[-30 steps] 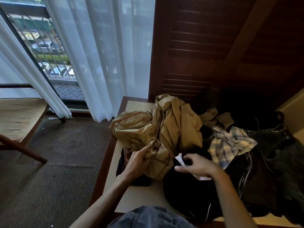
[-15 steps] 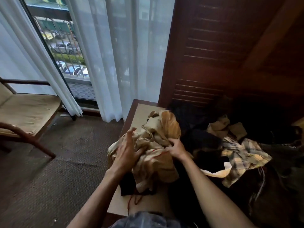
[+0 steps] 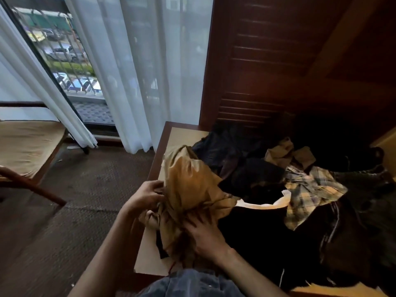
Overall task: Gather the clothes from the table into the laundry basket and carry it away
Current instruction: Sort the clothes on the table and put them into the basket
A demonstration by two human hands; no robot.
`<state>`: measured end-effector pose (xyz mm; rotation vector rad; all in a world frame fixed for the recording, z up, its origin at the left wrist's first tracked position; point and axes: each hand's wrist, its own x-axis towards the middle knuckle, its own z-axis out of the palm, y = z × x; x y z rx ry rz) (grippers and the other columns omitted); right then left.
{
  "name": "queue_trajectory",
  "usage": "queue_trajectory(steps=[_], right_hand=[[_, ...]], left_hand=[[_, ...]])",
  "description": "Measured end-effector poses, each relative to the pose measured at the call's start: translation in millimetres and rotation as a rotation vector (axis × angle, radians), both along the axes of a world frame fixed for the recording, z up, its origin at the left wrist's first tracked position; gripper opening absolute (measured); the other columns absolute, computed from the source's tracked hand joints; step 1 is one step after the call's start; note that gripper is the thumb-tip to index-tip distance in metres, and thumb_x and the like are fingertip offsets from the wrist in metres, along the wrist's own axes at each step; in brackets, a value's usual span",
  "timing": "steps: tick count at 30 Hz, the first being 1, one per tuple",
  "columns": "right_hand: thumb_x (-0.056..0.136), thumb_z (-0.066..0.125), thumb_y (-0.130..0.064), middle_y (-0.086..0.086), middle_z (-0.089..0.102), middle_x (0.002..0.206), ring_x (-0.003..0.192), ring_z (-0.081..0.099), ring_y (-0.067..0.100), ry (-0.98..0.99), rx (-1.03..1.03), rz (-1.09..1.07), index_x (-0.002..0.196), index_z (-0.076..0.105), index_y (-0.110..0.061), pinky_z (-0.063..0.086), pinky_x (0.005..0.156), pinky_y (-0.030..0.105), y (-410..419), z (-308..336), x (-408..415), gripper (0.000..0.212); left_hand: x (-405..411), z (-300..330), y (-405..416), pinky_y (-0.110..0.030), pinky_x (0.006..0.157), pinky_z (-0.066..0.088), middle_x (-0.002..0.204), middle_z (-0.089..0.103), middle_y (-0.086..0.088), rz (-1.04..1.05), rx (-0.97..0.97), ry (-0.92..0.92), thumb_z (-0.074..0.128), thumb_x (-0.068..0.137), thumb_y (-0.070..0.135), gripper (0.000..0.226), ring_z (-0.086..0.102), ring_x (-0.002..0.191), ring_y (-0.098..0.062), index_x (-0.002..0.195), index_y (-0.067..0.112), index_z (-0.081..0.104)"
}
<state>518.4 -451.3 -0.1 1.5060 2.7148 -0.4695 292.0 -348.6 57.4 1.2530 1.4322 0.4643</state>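
A tan garment [image 3: 190, 189] is bunched up at the table's [image 3: 177, 133] near left corner. My left hand [image 3: 143, 198] grips its left side with curled fingers. My right hand [image 3: 203, 232] clutches its lower folds from the right. Behind and to the right lie dark clothes [image 3: 246, 168], a plaid shirt [image 3: 308, 189] and a small tan piece [image 3: 287, 153]. More black clothing [image 3: 267, 243] covers the table's right half. No laundry basket is in view.
A dark louvred wooden wall [image 3: 267, 71] rises behind the table. White sheer curtains [image 3: 150, 71] hang over a window at the left. A wooden chair with a beige seat [image 3: 27, 144] stands on the brown carpet [image 3: 75, 211] at the left.
Both hands have pulled the tan garment nearer to me and bunched it tighter. My right hand slid from its far right side down to its lower folds.
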Motion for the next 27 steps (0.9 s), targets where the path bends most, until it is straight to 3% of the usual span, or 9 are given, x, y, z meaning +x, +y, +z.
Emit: queue_trajectory(steps=[3,6,9,11,15,18,21,24,27], right_hand=[[0.089,0.054,-0.033,0.004,0.042,0.154,0.142,0.037,0.034,-0.022,0.011,0.05,0.149,0.038,-0.026,0.026,0.115,0.054,-1.1,-14.1,7.5,0.063],[0.086,0.053,-0.038,0.005,0.051,0.146,0.136,0.046,0.033,-0.004,0.013,0.026,0.145,0.044,-0.023,0.035,0.113,0.051,-1.6,-10.3,2.2,0.062],[0.083,0.056,-0.041,0.005,0.05,0.147,0.138,0.044,0.035,-0.05,-0.036,0.06,0.146,0.043,-0.02,0.038,0.11,0.056,-0.2,-16.7,4.6,0.067],[0.082,0.062,-0.042,0.004,0.048,0.149,0.14,0.04,0.034,-0.069,-0.021,0.064,0.147,0.041,-0.021,0.037,0.111,0.057,0.1,-24.6,7.8,0.072],[0.08,0.06,-0.048,0.001,0.048,0.148,0.138,0.041,0.029,-0.171,-0.042,0.046,0.146,0.042,-0.025,0.022,0.115,0.052,-2.1,-32.2,8.9,0.072],[0.083,0.051,-0.044,0.0,0.048,0.149,0.139,0.037,0.028,-0.068,-0.085,0.005,0.146,0.044,-0.03,0.028,0.115,0.046,-0.1,-21.2,15.7,0.065],[0.089,0.052,-0.049,0.002,0.048,0.146,0.141,0.039,0.028,0.091,-0.032,-0.114,0.143,0.048,-0.029,0.025,0.117,0.042,-16.2,9.3,37.9,0.058],[0.076,0.052,-0.08,0.005,0.023,0.162,0.153,0.012,0.028,-0.027,0.148,-0.271,0.153,0.032,-0.033,0.008,0.121,0.055,-55.8,34.2,80.8,0.093],[0.057,0.049,-0.098,0.006,-0.021,0.165,0.15,-0.02,0.037,-0.122,0.043,-0.58,0.156,0.0,-0.044,-0.002,0.112,0.069,-83.9,31.1,138.1,0.123]], left_hand=[[20.6,15.8,5.2,-0.052,0.123,0.022,0.163,0.025,-0.017,-0.099,0.251,0.475,0.072,0.077,0.053,0.1,0.024,0.15,-0.036,0.158,0.018,0.025],[58.4,22.7,3.8,-0.058,0.12,-0.011,0.167,-0.019,-0.014,-0.076,0.471,0.583,0.064,0.075,0.077,0.123,-0.017,0.153,-0.038,0.161,0.017,0.001],[68.9,18.8,-2.0,-0.059,0.121,-0.012,0.167,-0.019,-0.014,0.044,0.71,0.554,0.067,0.07,0.079,0.119,-0.02,0.153,-0.037,0.159,0.024,0.01],[79.2,26.0,-6.2,-0.05,0.119,-0.021,0.166,-0.026,-0.006,-0.051,0.83,0.571,0.052,0.077,0.084,0.104,-0.028,0.151,-0.031,0.159,0.037,0.01],[89.2,10.5,-0.5,-0.06,0.117,-0.023,0.167,-0.024,0.0,-0.384,0.584,0.739,0.008,0.08,0.091,0.079,-0.035,0.148,-0.029,0.153,0.059,0.003],[76.0,-26.9,-6.9,-0.067,0.118,-0.012,0.169,-0.017,0.002,-0.444,0.371,0.783,0.0,0.07,0.096,0.091,-0.025,0.152,-0.032,0.152,0.059,0.012],[65.3,-51.0,-37.0,-0.068,0.117,-0.013,0.167,-0.023,0.001,-0.44,0.389,0.826,0.003,0.07,0.097,0.094,-0.029,0.15,-0.035,0.154,0.055,0.005],[61.7,-58.1,-58.1,-0.068,0.117,-0.014,0.166,-0.027,-0.003,-0.447,0.39,0.874,0.006,0.068,0.097,0.098,-0.031,0.149,-0.037,0.155,0.053,-0.002],[66.6,-54.8,-68.1,-0.069,0.117,-0.01,0.165,-0.028,-0.003,-0.41,0.37,0.798,0.02,0.066,0.1,0.098,-0.027,0.15,-0.039,0.148,0.061,-0.018]])
